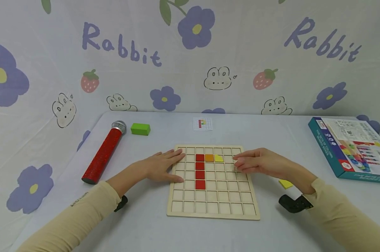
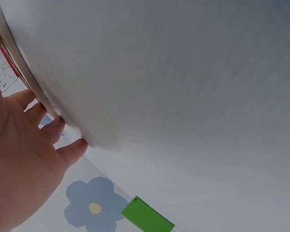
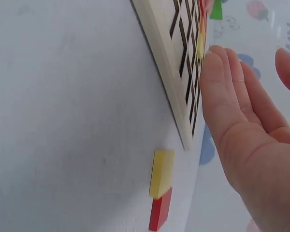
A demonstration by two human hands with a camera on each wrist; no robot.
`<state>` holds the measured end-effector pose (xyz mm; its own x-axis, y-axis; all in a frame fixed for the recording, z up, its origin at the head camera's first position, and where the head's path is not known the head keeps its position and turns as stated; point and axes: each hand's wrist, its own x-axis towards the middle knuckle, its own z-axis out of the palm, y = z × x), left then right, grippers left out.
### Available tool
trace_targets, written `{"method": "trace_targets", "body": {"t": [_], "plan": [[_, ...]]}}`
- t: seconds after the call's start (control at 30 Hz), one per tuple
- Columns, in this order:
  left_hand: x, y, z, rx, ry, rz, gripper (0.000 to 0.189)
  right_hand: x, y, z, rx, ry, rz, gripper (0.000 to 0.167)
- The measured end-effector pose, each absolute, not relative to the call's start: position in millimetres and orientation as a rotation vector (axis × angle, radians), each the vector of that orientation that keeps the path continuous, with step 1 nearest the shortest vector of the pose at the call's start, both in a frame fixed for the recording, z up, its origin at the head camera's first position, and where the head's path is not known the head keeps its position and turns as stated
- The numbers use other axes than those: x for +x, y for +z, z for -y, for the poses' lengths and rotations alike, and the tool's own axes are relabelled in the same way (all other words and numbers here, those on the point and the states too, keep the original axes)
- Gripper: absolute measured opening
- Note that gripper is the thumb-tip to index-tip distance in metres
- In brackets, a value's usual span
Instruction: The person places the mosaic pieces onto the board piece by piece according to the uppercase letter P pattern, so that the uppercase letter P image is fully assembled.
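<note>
A wooden grid board (image 1: 212,216) lies flat on the table. Several red squares (image 1: 200,174) run down one column of it, with an orange square (image 1: 209,158) and a yellow square (image 1: 219,158) to the right of the top one. My left hand (image 1: 163,166) rests on the board's left edge, fingers spread and thumb apart. Over the right edge is my right hand (image 1: 260,161), its fingers nearly straight and held together, with no piece visible in it. A yellow block (image 3: 162,173) and a red block (image 3: 160,210) lie on the table past the board's corner.
A small card with a coloured grid pattern (image 1: 202,124) lies behind the board. To the left are a green block (image 1: 140,129) and a red glittery microphone (image 1: 104,154). A flat teal box (image 1: 360,148) occupies the right side. Behind hangs a printed cloth (image 1: 190,70).
</note>
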<state>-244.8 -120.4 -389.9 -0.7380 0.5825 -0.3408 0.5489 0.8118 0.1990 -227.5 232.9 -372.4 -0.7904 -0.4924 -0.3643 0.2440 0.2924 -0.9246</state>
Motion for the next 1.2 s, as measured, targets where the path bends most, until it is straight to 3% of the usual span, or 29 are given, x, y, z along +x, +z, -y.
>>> {"method": "trace_targets", "body": {"t": [0.7, 1.2], "plan": [[-243.8, -387.8, 122.1, 0.876, 0.152, -2.599, 0.091, -265.5, -378.8, -275.6, -0.200, -1.467, -2.273, 0.059], [-243.1, -388.0, 121.2, 0.864, 0.153, -2.604, 0.092, -258.1, -385.0, -303.3, -0.189, -1.267, -2.383, 0.061]]}}
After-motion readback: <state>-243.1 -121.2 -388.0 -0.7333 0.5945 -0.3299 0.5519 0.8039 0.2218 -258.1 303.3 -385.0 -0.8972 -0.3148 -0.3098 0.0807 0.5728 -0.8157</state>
